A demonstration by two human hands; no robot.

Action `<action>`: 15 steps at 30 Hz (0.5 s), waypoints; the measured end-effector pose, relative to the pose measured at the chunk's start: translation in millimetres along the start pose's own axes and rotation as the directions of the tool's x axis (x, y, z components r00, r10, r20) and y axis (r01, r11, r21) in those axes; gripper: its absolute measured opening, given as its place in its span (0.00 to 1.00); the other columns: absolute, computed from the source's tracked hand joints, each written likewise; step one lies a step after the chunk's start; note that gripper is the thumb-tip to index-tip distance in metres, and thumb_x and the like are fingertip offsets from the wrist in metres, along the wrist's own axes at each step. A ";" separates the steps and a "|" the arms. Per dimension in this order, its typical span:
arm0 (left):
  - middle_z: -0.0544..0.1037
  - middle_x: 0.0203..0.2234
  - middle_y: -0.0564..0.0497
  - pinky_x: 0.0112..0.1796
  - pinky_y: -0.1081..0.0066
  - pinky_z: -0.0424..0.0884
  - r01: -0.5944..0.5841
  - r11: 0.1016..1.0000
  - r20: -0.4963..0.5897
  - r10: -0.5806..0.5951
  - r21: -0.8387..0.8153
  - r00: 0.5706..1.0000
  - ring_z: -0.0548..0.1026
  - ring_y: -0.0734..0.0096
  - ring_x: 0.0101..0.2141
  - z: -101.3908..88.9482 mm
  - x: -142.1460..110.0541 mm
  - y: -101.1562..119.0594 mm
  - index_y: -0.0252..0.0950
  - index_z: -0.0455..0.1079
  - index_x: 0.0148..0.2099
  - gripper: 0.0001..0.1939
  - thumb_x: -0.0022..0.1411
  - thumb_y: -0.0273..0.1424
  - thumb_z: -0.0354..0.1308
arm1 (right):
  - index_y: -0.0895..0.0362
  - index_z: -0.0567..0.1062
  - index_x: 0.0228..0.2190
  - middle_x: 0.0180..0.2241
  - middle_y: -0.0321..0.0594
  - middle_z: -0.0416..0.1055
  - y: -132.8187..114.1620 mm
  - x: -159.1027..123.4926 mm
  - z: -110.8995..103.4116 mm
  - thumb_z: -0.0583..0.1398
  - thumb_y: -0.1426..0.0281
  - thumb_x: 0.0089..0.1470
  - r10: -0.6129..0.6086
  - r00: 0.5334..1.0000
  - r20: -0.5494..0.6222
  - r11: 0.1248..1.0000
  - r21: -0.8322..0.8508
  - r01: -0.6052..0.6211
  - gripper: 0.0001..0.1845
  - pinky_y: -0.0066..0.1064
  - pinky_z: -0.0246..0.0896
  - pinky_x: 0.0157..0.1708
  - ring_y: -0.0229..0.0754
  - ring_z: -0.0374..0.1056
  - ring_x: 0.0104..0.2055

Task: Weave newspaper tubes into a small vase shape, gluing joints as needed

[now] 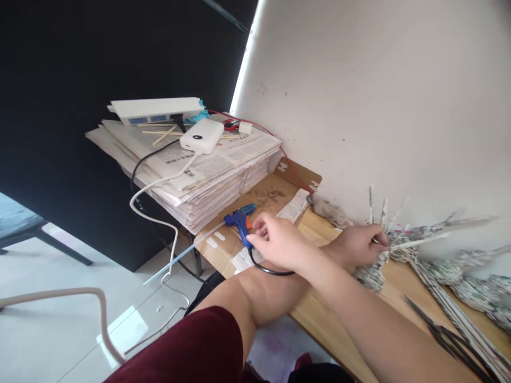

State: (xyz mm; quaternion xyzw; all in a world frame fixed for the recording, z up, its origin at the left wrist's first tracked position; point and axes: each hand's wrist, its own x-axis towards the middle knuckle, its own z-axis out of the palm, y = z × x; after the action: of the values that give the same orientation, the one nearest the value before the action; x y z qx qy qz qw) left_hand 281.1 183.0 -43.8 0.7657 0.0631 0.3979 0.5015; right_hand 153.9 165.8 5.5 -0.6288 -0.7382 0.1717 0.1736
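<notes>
My arms cross, the right over the left. My right hand (275, 239) is at the left, its fingers half curled and its thumb apart from them. The thumb tip is at the handle of a blue glue gun (240, 226), whose long glue stick (183, 252) sticks out behind it over the cardboard's edge. Farther right, my left hand (365, 246) is closed in a pinch at the near end of a thin white paper stick (421, 242). Under and beside that hand are crumpled newspaper shapes (372, 275), partly hidden by it.
A tall newspaper stack (223, 170) carries a power strip (159, 110), a white power bank (202, 135) and thin wooden sticks (164, 134). Cables hang down at its left. Black scissors (443, 332) and rolled newspaper sticks (451, 308) lie on the wooden table (319, 332) by the wall.
</notes>
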 end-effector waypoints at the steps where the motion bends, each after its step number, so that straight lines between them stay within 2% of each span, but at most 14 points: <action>1: 0.79 0.34 0.49 0.41 0.71 0.69 0.002 1.000 0.017 -0.002 0.016 1.000 0.76 0.68 0.38 -0.5 0.7 -0.9 0.37 0.67 0.34 0.04 0.62 0.29 0.59 | 0.55 0.73 0.37 0.34 0.47 0.79 -5.0 11.6 10.7 0.65 0.61 0.53 -0.005 0.999 0.032 0.996 -0.087 0.007 0.13 0.37 0.67 0.34 0.49 0.76 0.35; 3: 0.79 0.35 0.50 0.41 0.72 0.69 0.020 0.999 0.032 -0.021 0.042 0.999 0.75 0.68 0.38 -1.4 0.3 -0.4 0.37 0.68 0.35 0.03 0.62 0.30 0.59 | 0.59 0.72 0.41 0.35 0.54 0.79 -12.5 26.0 26.0 0.66 0.58 0.51 0.013 0.998 0.057 0.976 -0.217 0.000 0.21 0.39 0.66 0.33 0.55 0.76 0.37; 5: 0.79 0.35 0.50 0.40 0.72 0.68 0.027 0.999 0.030 -0.028 0.037 0.999 0.75 0.69 0.38 -1.1 -2.2 2.0 0.36 0.69 0.36 0.02 0.63 0.29 0.58 | 0.62 0.69 0.45 0.36 0.56 0.79 -16.5 30.9 32.5 0.67 0.62 0.49 0.027 0.996 0.083 0.967 -0.255 -0.005 0.25 0.38 0.66 0.32 0.56 0.76 0.38; 8: 0.77 0.31 0.52 0.37 0.74 0.66 0.023 0.999 0.016 -0.024 0.029 1.000 0.73 0.71 0.33 1.8 -6.8 4.2 0.35 0.70 0.36 0.02 0.62 0.28 0.57 | 0.59 0.66 0.46 0.37 0.52 0.78 -13.8 29.8 29.0 0.63 0.67 0.52 0.062 0.998 0.012 0.980 -0.188 -0.059 0.21 0.36 0.67 0.33 0.53 0.76 0.38; 10: 0.76 0.30 0.53 0.37 0.74 0.66 -0.053 0.999 0.013 0.053 -0.005 0.999 0.72 0.72 0.33 4.7 -9.0 4.5 0.35 0.70 0.35 0.02 0.62 0.27 0.57 | 0.55 0.65 0.44 0.36 0.46 0.78 -7.4 26.4 19.3 0.63 0.66 0.53 0.139 0.988 -0.065 0.990 -0.006 -0.139 0.18 0.36 0.68 0.34 0.50 0.76 0.37; 12: 0.76 0.30 0.53 0.37 0.74 0.66 -0.101 0.995 -0.001 0.101 -0.024 0.995 0.73 0.73 0.33 7.3 -10.9 6.3 0.35 0.70 0.35 0.02 0.62 0.27 0.57 | 0.53 0.63 0.43 0.31 0.38 0.76 -1.7 19.0 3.6 0.63 0.64 0.54 0.224 0.971 -0.082 0.928 0.323 -0.186 0.18 0.34 0.69 0.32 0.46 0.76 0.33; 13: 0.77 0.30 0.53 0.38 0.73 0.67 -0.097 0.995 0.004 0.097 -0.013 0.995 0.73 0.73 0.33 8.5 -12.1 8.0 0.35 0.70 0.34 0.02 0.62 0.27 0.58 | 0.52 0.61 0.43 0.29 0.34 0.74 -0.4 12.9 -6.6 0.63 0.64 0.55 0.253 0.964 -0.077 0.842 0.509 -0.180 0.18 0.33 0.70 0.30 0.44 0.76 0.30; 15: 0.77 0.30 0.53 0.39 0.72 0.68 -0.022 1.000 0.028 0.022 0.018 0.999 0.73 0.73 0.33 10.7 -15.0 13.0 0.35 0.71 0.35 0.01 0.61 0.27 0.59 | 0.51 0.58 0.46 0.28 0.29 0.71 -1.9 -6.3 -30.0 0.61 0.64 0.57 0.278 0.957 -0.089 0.583 0.807 -0.094 0.20 0.31 0.70 0.26 0.41 0.75 0.27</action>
State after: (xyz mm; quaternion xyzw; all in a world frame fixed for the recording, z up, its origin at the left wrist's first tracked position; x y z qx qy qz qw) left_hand 274.2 161.5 -43.4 0.7762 0.0513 0.3922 0.4909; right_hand 167.4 160.4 32.5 -0.5738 -0.4919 0.4331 0.4912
